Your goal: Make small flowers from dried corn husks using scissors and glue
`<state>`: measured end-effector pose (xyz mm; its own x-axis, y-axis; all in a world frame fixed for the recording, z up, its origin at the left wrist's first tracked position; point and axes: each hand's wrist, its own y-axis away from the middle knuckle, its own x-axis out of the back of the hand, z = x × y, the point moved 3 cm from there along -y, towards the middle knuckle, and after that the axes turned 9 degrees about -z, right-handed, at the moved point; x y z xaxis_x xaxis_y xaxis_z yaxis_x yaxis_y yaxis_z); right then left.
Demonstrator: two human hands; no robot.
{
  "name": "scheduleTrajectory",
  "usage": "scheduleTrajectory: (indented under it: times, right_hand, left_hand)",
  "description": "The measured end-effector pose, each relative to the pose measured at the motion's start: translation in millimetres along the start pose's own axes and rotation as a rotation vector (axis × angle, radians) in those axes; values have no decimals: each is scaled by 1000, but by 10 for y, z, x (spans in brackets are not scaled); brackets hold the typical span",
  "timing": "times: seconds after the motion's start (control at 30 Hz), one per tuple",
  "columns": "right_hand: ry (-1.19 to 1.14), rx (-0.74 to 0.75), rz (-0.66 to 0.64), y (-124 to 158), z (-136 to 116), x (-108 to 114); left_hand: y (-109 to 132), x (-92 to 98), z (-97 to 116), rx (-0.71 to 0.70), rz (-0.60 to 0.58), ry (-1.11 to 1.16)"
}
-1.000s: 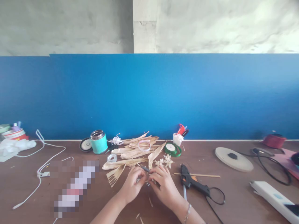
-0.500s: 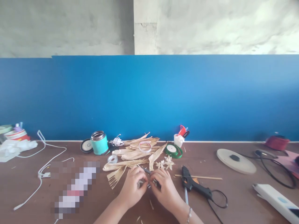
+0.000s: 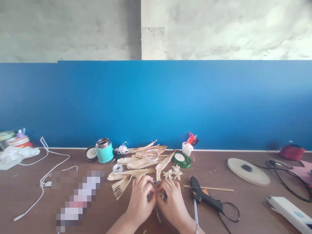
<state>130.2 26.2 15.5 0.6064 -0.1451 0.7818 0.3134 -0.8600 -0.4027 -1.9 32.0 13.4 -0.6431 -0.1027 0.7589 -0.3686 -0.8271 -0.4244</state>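
Note:
My left hand (image 3: 143, 198) and my right hand (image 3: 172, 200) meet over the front middle of the table, fingers curled and thumbs touching or nearly so. Both are closed on something small that I cannot make out, mostly hidden by the fingers. A dark tip and some pale bits show between them. Just beyond lie dried corn husks (image 3: 140, 161), with a husk cut into a fringe (image 3: 122, 186) left of my left hand. Pale star-shaped husk flowers (image 3: 176, 173) rest beyond my right hand. A black glue gun (image 3: 207, 198) lies to its right, across a thin wooden stick (image 3: 220, 189).
Green ribbon spool (image 3: 179, 157), white cup of pens (image 3: 187, 149), clear tape roll (image 3: 118, 168) and turquoise jar (image 3: 104, 152) stand behind. White cables (image 3: 43, 182) and a blurred-out patch (image 3: 78, 201) are left; a round pale disc (image 3: 250, 172) and white device (image 3: 290, 211) right.
Both hands have drawn slightly closer and turned, fingers more curled around the small thing. The view has shifted a little, so the table appears slightly lower.

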Motion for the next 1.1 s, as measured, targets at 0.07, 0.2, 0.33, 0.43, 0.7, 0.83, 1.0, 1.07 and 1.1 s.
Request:
scheduleTrajectory:
  times: [0.07,0.2,0.33,0.43,0.7,0.83,1.0,1.07,1.1]
  right_hand:
    - [5,-27,26,1,4,-14]
    - [60,-116,78,1,82,2]
    - [70,-115,56,-9,148,45]
    - [20,-11,22,-15,108,49]
    - [-10,82,20,-8,6,42]
    - [-5,108,30,-3,2,25]
    - [-25,82,78,3,-11,-17]
    - [-15,68,97,10,-10,-34]
    - [-7,58,111,13,-3,-39]
  left_hand:
    - [4,-6,8,10,17,-26]
    - [9,35,2,48,65,-62]
    - [6,99,-52,90,113,-72]
    - [-1,101,-55,59,76,-53]
    - [0,90,22,-6,31,-81]
    - [22,55,19,-36,45,-112]
    - [49,-8,35,-11,100,-132]
    - [50,-21,34,4,106,-140]
    - [49,-20,27,16,107,-146]
